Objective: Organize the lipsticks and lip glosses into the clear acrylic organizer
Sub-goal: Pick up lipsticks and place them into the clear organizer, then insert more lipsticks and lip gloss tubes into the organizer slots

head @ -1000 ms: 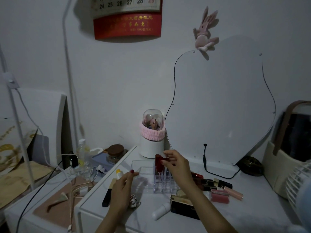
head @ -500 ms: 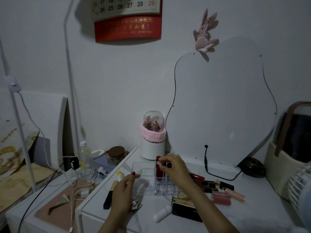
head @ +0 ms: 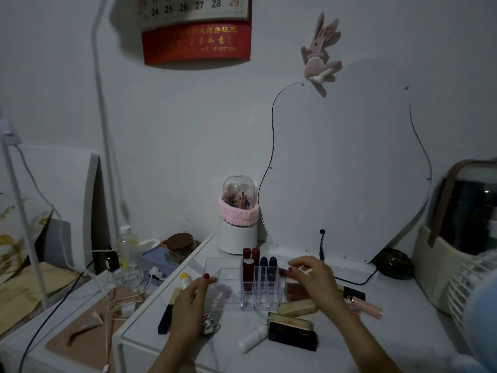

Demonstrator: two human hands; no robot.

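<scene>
Head view: a clear acrylic organizer [head: 228, 289] sits on the white worktop [head: 390, 343], in front of a white brush holder [head: 237, 224] with a pink band and a domed lid; two dark red lipsticks [head: 250, 267] stand upright side by side in its back compartments, and two dark-capped lipsticks [head: 268, 267] stand just to their right; the left hand [head: 188, 305] rests at the organizer's left front, its fingers lightly curled and its thumb tip touching the clear wall; the right hand [head: 314, 278] hovers just right of the compartments, its fingers loosely bent and close together, and whether they pinch anything I cannot tell; loose items lie on the worktop near the organizer's right and front: a pink lip gloss [head: 367, 306], a gold tube [head: 295, 309], a black and gold box [head: 293, 335], a white tube [head: 252, 339]; a black and gold lipstick [head: 168, 313] lies to the left of the left hand; a curvy-edged mirror [head: 344, 168] stands behind.
</scene>
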